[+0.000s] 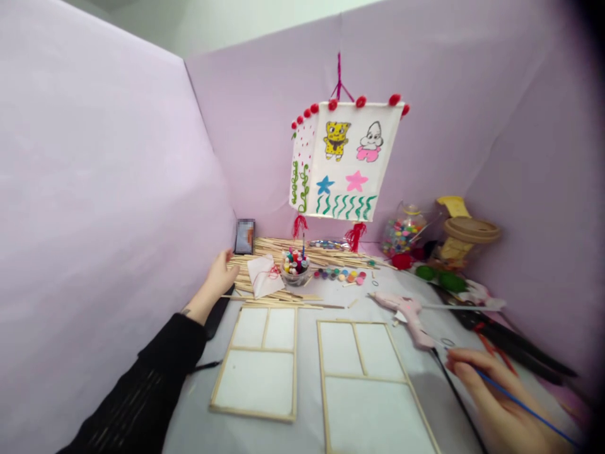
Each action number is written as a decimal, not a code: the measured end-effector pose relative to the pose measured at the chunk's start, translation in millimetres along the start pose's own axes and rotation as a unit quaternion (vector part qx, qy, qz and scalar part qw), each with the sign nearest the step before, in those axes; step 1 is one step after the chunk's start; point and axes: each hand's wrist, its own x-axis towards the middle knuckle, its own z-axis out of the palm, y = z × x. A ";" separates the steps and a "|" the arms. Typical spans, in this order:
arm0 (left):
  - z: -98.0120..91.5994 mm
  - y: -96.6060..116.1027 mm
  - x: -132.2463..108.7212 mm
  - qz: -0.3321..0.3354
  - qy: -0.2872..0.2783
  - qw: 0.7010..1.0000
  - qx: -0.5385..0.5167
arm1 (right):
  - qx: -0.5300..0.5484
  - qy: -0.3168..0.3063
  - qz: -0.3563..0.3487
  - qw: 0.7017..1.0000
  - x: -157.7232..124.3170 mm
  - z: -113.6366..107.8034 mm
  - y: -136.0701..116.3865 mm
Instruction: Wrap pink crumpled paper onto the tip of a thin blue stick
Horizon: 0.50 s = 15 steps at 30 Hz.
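My left hand (220, 275) is stretched out over the left end of a pile of thin wooden sticks (269, 249). Its fingers look apart, with nothing seen in them, just below a small phone (244, 236) that leans against the wall. At the lower right, my right hand (501, 394) pinches a thin paintbrush (508, 397) with a blue handle, its tip pointing to the left. Two stick frames with white panels, a smaller left one (255, 381) and a larger right one (373, 410), lie flat between my hands.
A pink glue gun (411, 318) with a black cord lies near my right hand. Behind are a cup of bottles (295, 271), paint pots (338, 275) and a jar of coloured balls (404, 230). A painted lantern (350, 164) hangs above; pale walls enclose the table.
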 end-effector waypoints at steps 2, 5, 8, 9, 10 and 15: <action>-2.0 19.0 -37.8 0.029 -0.028 0.999 -0.011 | 0.029 -0.004 -0.026 0.999 1.9 -2.4 -14.7; 9.0 51.3 -100.8 0.119 -0.101 0.986 -0.057 | 0.048 -0.003 -0.065 0.997 6.5 -5.4 -37.5; 30.3 78.3 -157.7 0.203 -0.194 0.957 -0.067 | 0.083 -0.027 -0.103 0.991 9.4 -11.6 -56.6; 37.8 84.3 -173.0 0.225 -0.216 0.948 -0.062 | 0.092 -0.046 -0.112 0.988 9.9 -14.4 -62.7; 45.1 88.4 -185.9 0.240 -0.229 0.941 -0.060 | 0.100 -0.067 -0.128 0.984 10.6 -17.4 -69.0; 70.6 85.7 -221.7 0.353 -0.211 0.911 -0.036 | 0.083 -0.148 -0.212 0.962 29.0 -17.8 -105.2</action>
